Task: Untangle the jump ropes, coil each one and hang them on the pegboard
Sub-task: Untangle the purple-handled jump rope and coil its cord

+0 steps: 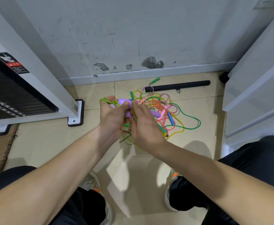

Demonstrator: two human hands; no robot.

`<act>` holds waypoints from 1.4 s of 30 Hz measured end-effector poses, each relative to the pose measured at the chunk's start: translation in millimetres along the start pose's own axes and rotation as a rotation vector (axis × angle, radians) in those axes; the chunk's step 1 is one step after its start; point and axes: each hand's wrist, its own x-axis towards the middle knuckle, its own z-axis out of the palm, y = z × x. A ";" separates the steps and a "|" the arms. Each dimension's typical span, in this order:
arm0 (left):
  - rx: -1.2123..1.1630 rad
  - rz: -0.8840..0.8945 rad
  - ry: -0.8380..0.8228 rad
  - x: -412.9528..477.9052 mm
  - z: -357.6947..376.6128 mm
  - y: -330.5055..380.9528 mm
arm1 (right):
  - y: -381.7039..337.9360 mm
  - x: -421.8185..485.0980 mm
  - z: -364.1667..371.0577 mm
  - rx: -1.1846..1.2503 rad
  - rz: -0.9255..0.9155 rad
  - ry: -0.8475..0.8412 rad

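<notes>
Low in the frame, the shoes (173, 178) are mostly hidden behind the forearms and dark trouser legs. At centre, the left hand (112, 117) curls its fingers round a purple handle (122, 101) and some green loops (105, 100). The right hand (142, 125) shows its back and seems to pinch a thin cord (133, 111), though the fingertips are hard to make out. The tangled jump ropes (165, 108) lie on the beige tiled floor (52, 140), partly covered by the hands. Beyond them a black bar (178, 86) lies near the scuffed wall (133, 38). A weight stack (11, 95) is cut off at left and a white cabinet (254, 95) at right.
</notes>
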 end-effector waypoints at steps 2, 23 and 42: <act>-0.022 0.025 0.056 3.1 2.9 -1.2 | -1.6 2.7 3.1 0.044 0.025 0.038; -0.130 -0.144 -0.044 18.2 3.4 22.4 | 0.7 9.9 1.5 -0.153 -0.205 0.040; 0.145 -0.124 -0.476 6.4 -7.6 34.0 | 57.6 46.2 -88.9 0.072 0.135 -0.434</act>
